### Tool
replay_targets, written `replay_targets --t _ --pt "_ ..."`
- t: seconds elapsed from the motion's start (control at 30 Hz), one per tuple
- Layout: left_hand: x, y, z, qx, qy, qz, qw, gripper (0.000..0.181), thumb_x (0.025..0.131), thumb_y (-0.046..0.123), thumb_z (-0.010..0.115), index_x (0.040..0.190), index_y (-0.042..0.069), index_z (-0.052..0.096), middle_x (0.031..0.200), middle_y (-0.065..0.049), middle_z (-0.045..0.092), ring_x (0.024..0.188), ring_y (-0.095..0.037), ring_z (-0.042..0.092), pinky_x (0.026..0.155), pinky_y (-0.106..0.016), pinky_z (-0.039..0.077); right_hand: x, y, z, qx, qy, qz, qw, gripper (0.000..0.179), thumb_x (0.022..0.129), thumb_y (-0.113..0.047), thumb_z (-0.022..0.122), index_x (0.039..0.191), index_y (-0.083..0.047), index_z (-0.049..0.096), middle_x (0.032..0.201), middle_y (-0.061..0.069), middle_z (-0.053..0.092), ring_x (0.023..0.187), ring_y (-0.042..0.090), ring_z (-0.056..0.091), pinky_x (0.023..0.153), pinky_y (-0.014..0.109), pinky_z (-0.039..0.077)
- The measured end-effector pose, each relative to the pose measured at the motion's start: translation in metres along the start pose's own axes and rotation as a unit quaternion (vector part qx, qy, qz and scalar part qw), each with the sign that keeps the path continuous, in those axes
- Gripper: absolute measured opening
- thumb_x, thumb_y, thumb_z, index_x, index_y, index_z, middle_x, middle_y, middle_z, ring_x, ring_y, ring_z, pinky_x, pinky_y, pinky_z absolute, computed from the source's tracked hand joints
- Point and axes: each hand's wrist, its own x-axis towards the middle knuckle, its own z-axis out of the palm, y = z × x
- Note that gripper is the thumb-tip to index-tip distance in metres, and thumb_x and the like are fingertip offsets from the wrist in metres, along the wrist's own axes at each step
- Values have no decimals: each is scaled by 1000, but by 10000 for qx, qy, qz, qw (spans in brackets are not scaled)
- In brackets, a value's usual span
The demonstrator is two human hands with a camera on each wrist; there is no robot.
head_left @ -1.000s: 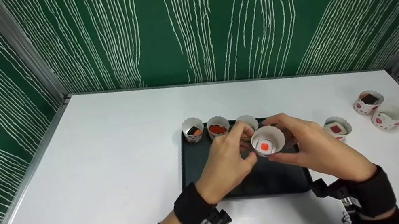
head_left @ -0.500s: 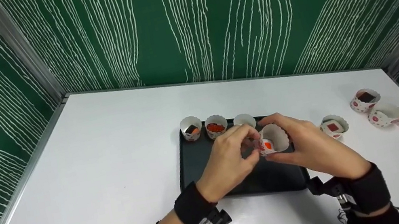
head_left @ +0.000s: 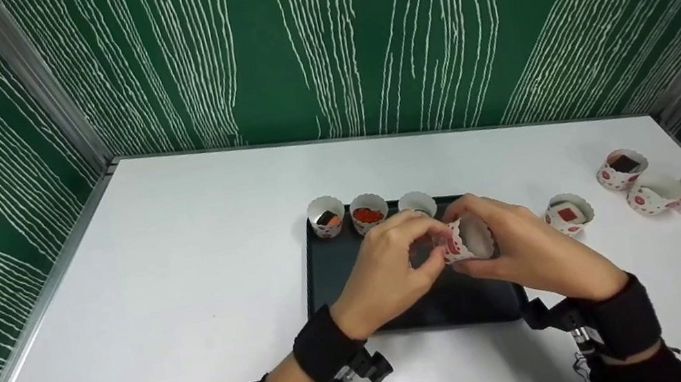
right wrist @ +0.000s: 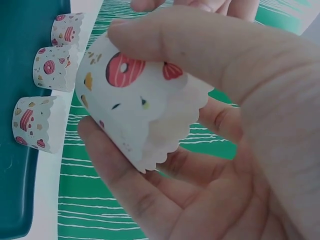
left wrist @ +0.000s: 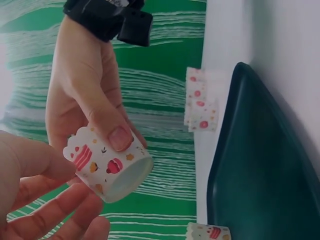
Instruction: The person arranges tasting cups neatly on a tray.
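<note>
Qty: 8 cups (head_left: 476, 238), 1 tray (head_left: 451, 301)

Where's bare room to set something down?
Bare: white table left of the black tray, and behind it toward the wall. Crowded: the tray's back edge, with three cups; the table's right, with four cups; over the tray, left hand and right hand hold another cup.

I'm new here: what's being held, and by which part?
A paper cup: the right hand grips its outer wall; the left hand pinches near its rim.
</note>
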Motion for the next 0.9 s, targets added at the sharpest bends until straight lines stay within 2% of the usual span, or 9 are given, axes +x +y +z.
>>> replay_targets --t 0.17,0.3,0.43,0.57,0.7,0.8,0.9 --pt "3 -1 -12 27 121 36 9999 14 98 6 72 111 7 78 110 -6 76 98 -19 70 88 -25 58 2 1 -2 152 -28 43 9999 50 89 -11 87 131 -20 61 119 1 71 103 17 70 85 39 60" --pt "5 -1 -22 171 303 99 9993 13 98 7 72 110 8 79 107 -5 77 95 -17 71 86 -23 57 2 4 -4 138 -19 148 9998 50 89 -10 87 131 -17 60 118 3 70 103 19 70 84 38 60" --pt "6 -1 -30 127 493 141 9986 12 97 6 72 107 9 79 104 -4 77 92 -18 73 83 -30 60 3 9 -5 65 -24 273 9996 50 90 -10 87 131 -16 60 117 3 71 101 18 69 84 36 58" --pt "6 0 -38 60 647 81 9979 13 97 5 71 106 9 79 103 -4 76 91 -18 72 81 -35 61 3 18 -7 -44 26 390 9992 51 89 -10 87 133 -15 61 120 6 71 106 23 69 89 44 57" --pt "6 0 -45 86 714 7 9974 14 97 6 71 107 10 80 103 -4 76 90 -16 71 79 -28 59 7 29 -9 -148 -2 504 9986 52 89 -11 87 134 -15 60 125 12 70 116 34 68 95 55 54" --pt "5 1 -51 74 749 9 9972 14 98 6 71 108 9 79 104 -5 76 88 -18 71 79 -23 56 13 36 -9 -251 -90 554 9981 51 89 -12 86 133 -14 60 125 16 70 117 37 66 95 56 53" --pt "5 1 -54 54 766 16 9970 13 98 6 71 109 9 79 105 -6 76 87 -20 71 79 -24 56 20 43 -9 -328 -215 567 9976 50 90 -14 84 133 -12 60 123 18 69 113 36 65 92 54 52"
